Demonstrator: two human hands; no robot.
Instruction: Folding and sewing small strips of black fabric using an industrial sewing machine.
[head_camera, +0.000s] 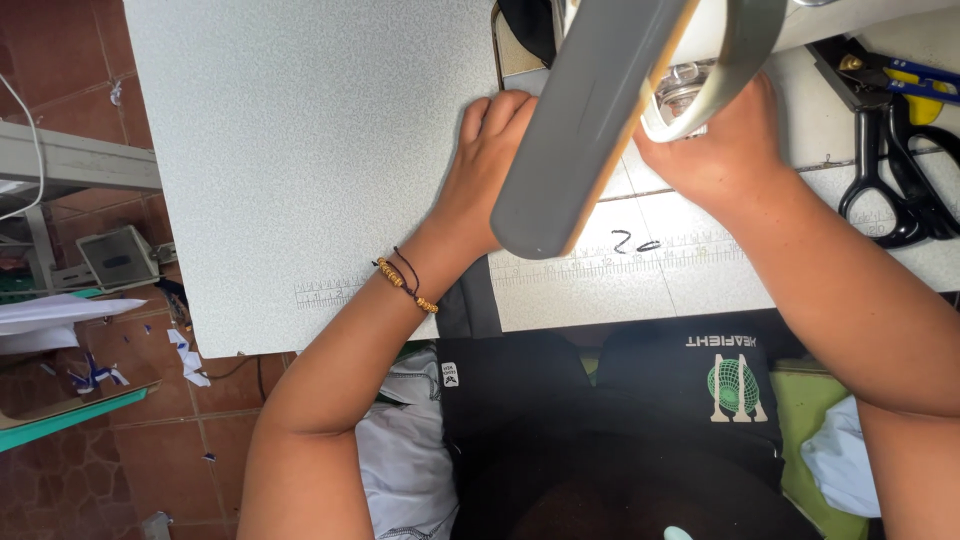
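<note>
The left hand (490, 165) is resting on the tabletop (300, 150), fingers curled, its grip partly hidden behind a grey strip (580, 130); whether it is holding the strip cannot be told. The strip is slanting across the view, its rounded end hanging just beyond the left wrist, where a beaded bracelet (405, 280) is sitting. The right hand (715, 150) is closing its grip on the strip's looped part (725, 75), beside the metal parts of a sewing machine (685, 90). Black scissors (900, 170) are lying well to the right of that grip.
</note>
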